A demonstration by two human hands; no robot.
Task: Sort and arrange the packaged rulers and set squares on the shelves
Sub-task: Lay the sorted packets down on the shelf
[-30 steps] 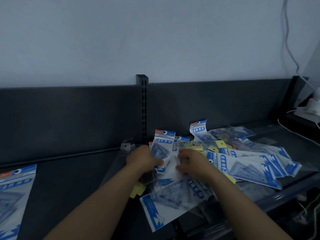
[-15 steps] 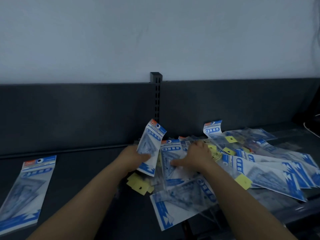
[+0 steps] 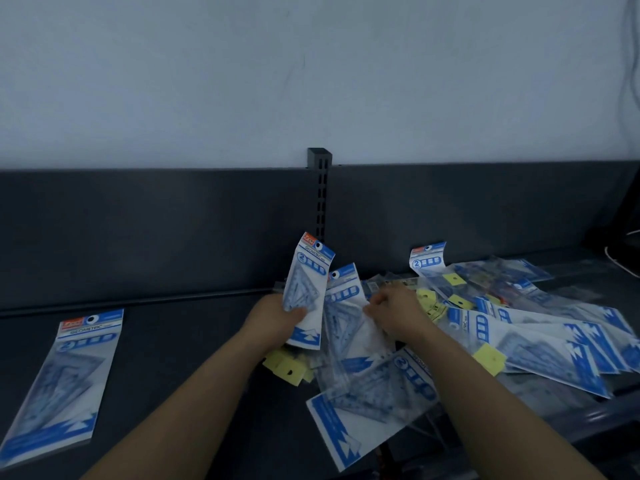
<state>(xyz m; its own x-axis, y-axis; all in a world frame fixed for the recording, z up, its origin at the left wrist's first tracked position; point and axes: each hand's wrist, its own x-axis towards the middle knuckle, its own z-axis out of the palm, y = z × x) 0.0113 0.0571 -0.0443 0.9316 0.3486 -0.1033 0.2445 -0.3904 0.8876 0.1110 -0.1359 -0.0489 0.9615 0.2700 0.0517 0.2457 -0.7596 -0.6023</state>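
1. At about 8 o'clock a lone packet point(image 3: 57, 382) lies flat on the dark matte shelf point(image 3: 194, 341), well apart from the heap. It has a glossy clear sleeve and a blue-and-white card header, with a blue-tinted triangular set square inside.
2. My left hand point(image 3: 277, 318) is closed round the lower part of the held packet point(image 3: 308, 289), thumb across its front. The packet stands upright, tipped towards 1 o'clock. The film looks slick, so I judge a slack grip could let it slide out.
3. My right hand point(image 3: 394, 311), at 3 o'clock of the left, has its fingers curled, pinching the film of a second packet point(image 3: 346, 317) on the heap. Pulling on such thin film may drag its neighbours along.
4. The heap point(image 3: 519, 327) sprawls out to 3 o'clock, its sleeves overlapping, with square yellow tags point(image 3: 488, 358) scattered among them. Layers this slippery could slump.
5. At 5 o'clock an overhanging packet point(image 3: 374, 400) juts past the shelf's front edge. A brush from my right forearm could tip it off.
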